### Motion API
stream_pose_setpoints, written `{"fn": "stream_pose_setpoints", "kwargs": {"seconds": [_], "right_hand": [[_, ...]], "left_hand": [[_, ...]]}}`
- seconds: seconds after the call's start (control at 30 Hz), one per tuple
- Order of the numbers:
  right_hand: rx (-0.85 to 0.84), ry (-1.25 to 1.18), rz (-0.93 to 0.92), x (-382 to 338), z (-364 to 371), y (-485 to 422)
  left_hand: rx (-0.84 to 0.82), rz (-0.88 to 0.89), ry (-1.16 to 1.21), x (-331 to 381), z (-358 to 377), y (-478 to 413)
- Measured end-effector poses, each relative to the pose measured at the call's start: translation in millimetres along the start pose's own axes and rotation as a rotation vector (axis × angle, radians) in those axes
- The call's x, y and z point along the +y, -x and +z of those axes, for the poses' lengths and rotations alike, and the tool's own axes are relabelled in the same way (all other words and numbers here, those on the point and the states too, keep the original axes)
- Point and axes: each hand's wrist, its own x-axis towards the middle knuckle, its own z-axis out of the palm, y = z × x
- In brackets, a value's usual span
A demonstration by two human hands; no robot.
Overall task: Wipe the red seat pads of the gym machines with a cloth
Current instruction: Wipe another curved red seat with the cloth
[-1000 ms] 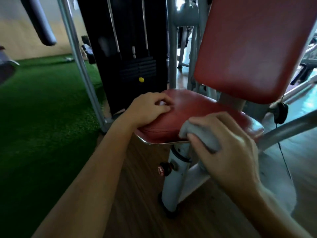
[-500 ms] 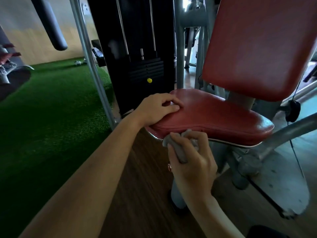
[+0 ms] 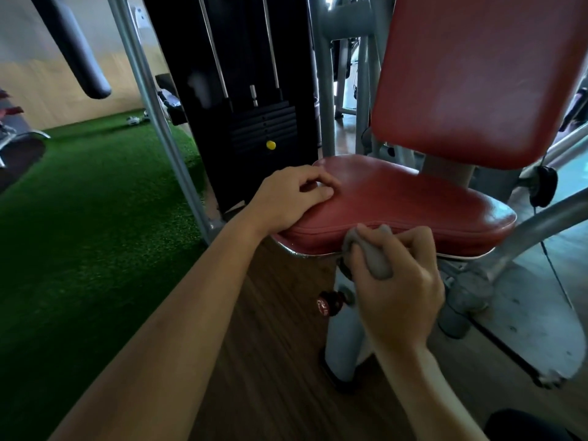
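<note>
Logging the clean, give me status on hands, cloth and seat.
Left hand resting on red seat pad. Right hand gripping grey cloth at the pad's front edge. Nothing in the way.

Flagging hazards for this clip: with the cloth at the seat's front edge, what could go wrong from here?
1. The right hand bunches the grey cloth small, so it may miss parts of the seat pad edge.
2. The red knob sits just below; a downward stroke could knock it.
3. The backrest could get skipped.
</note>
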Motion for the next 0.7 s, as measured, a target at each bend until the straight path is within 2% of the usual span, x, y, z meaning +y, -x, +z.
{"fn": "stream_pose_setpoints", "kwargs": {"seconds": [0.07, 0.2, 0.23, 0.37, 0.43, 0.57, 0.63, 0.7], "right_hand": [[0.020, -0.003, 0.049, -15.3, 8.2, 6.9], [-0.106, 0.021, -0.152, -33.7, 19.0, 27.2], [-0.103, 0.016, -0.145, -26.1, 15.7, 23.4], [0.042, 0.014, 0.070, -5.6, 10.1, 9.8], [0.050, 0.027, 0.042, -10.2, 16.5, 15.8], [-0.059, 0.052, -0.164, 9.2, 5.3, 9.1], [-0.040, 0.079, -0.145, 24.3, -7.9, 1.3], [0.034, 0.095, -0.043, 33.5, -17.9, -1.7]], "left_hand": [[0.013, 0.000, -0.002, -0.9, 1.2, -1.0], [0.004, -0.021, 0.003, 0.8, 0.7, -1.8], [-0.003, -0.025, 0.013, 1.3, 0.6, -1.5], [-0.008, -0.019, 0.023, 2.9, -0.7, 0.2], [-0.007, -0.016, 0.024, 3.2, -0.3, -0.1], [0.005, -0.019, 0.030, 1.2, 0.1, 0.1], [0.020, -0.017, 0.030, 0.2, 0.3, 0.0], [0.035, -0.016, 0.024, -0.4, 0.5, 0.1]]}}
